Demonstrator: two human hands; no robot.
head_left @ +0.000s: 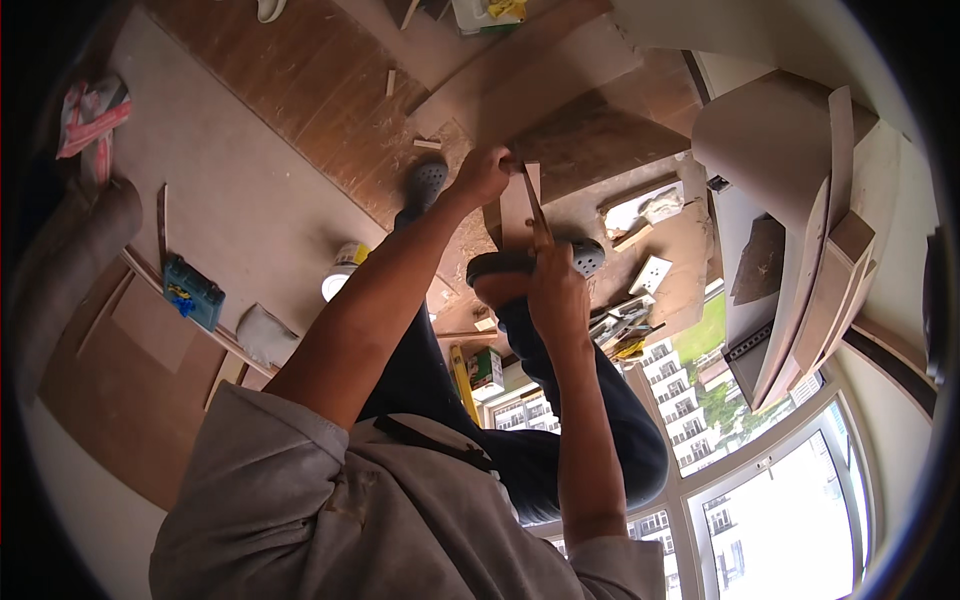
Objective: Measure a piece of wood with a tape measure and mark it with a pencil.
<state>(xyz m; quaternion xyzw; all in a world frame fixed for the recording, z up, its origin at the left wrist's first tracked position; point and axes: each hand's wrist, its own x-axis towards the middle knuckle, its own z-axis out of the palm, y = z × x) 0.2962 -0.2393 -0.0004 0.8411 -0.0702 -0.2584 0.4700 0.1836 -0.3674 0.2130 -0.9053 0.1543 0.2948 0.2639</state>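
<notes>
A: In the head view, where is the narrow strip (535,201)?
B: It slants along the right side of the pale board (515,215), from about the board's far end toward its near end. I can't tell whether it is wood or a blade.

A: And the left hand (482,180)?
B: Just beside the pale board's far end, on the left, fingers curled in and pinching the strip's far end.

A: The right hand (558,290)?
B: Nearer the person than the board and a little to its right, clenched around the strip's near end.

A: What about the feet?
B: The right shoe (590,258), dark with holes, lies across the board's near end; whether it presses on the board I can't tell. The left shoe (427,178) is to the board's left.

A: Anything else around the board?
B: To its right, a white socket strip (652,274); nearer the person on that side, a heap of tools (625,325). To its left and nearer, a white bucket (345,268) with a yellow label; well apart on the left, a blue case (195,293). Well off to the right, curved panels (775,140) stand together.
</notes>
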